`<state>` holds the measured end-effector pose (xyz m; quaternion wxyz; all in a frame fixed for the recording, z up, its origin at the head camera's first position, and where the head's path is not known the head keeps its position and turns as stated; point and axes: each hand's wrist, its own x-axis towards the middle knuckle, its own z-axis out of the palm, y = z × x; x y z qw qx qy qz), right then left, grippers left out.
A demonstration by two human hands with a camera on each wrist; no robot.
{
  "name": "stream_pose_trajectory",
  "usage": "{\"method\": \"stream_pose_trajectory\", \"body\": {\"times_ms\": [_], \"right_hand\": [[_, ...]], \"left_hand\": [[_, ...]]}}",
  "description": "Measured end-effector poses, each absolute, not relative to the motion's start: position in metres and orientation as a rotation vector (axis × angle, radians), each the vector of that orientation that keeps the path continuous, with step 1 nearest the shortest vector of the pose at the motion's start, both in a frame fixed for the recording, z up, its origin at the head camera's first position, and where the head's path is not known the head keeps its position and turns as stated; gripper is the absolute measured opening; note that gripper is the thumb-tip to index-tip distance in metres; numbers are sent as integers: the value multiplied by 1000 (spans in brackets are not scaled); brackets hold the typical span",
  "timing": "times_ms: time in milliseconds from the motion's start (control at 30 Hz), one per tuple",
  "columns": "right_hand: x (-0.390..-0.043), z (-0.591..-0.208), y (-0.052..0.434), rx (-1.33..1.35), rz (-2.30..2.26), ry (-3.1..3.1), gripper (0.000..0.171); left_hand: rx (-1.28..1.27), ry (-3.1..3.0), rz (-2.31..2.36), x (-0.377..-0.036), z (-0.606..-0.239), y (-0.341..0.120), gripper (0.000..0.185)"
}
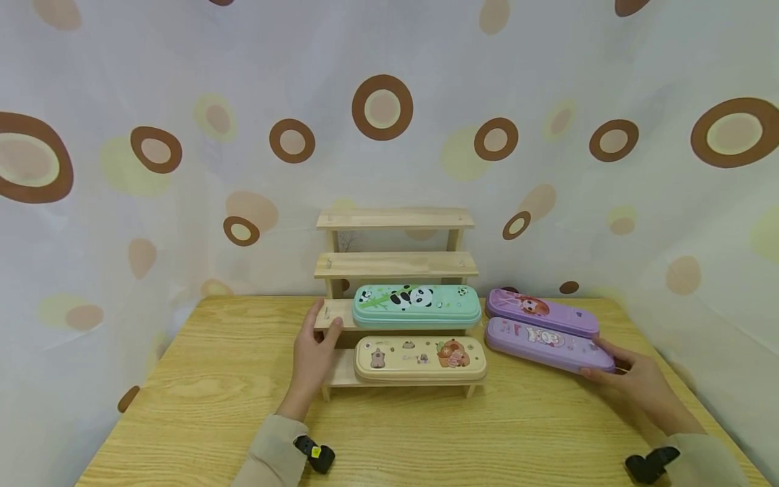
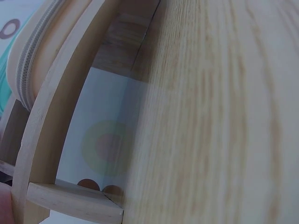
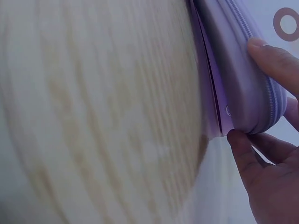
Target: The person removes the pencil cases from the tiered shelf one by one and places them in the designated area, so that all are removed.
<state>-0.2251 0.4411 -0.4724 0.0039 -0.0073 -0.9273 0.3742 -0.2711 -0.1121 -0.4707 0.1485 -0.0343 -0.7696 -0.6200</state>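
Observation:
In the head view my right hand (image 1: 645, 379) pinches the right end of a light purple pencil case (image 1: 548, 343) with a cartoon on its lid. The right wrist view shows its zipped end (image 3: 252, 93) between thumb and fingers, tilted up off the tabletop. A darker purple pencil case (image 1: 541, 312) lies just behind it. My left hand (image 1: 313, 352) grips the left end of a stepped wooden rack (image 1: 395, 265) at its second-lowest tier. On that tier sits a mint-green panda pencil case (image 1: 416, 306); a cream pencil case (image 1: 420, 358) with animal pictures sits on the lowest.
The rack's two upper tiers, including the top plank (image 1: 395, 218), hold nothing. It stands at the back middle of the wood-grain table (image 1: 201, 392). A patterned curtain (image 1: 383, 169) hangs close behind and along both sides.

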Motion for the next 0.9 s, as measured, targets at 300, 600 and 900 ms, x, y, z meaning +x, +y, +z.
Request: {"method": "stream_pose_trajectory", "body": {"times_ms": [300, 600, 900], "right_hand": [[-227, -478, 443, -38, 1118, -2951, 90], [-227, -472, 442, -61, 1173, -2967, 89], [-225, -463, 439, 27, 1316, -2790, 77]], "left_hand": [[-94, -2219, -1782, -270, -471, -112, 65], [-91, -2213, -1779, -270, -468, -111, 64], [-88, -2210, -1790, -270, -469, -111, 65]]}}
